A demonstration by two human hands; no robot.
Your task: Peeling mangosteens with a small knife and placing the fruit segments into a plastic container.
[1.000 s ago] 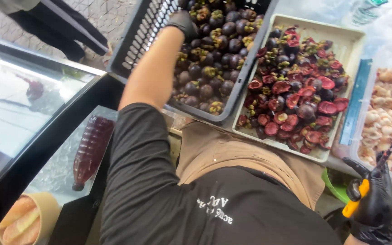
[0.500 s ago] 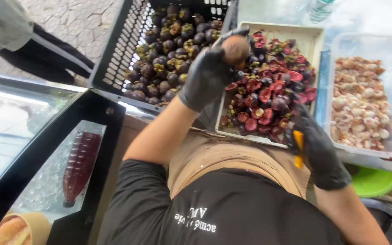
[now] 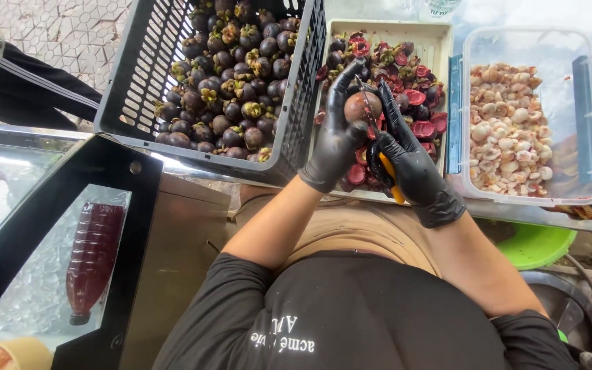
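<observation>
Right hand (image 3: pixel 412 168), knife (image 3: pixel 386 175) clenched, now against left hand (image 3: pixel 337 140)'s gripped mangosteen (image 3: pixel 362 106); shell-filled tray (image 3: pixel 440 48) beneath.

Single head-worn view, steeply downward, close over torso, probably slightly tilted.

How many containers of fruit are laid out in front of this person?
3. A black crate of whole dark mangosteens on the left, a beige tray of opened shells in the middle, and a clear tub of pale peeled pieces on the right. More may lie beyond the frame.
</observation>
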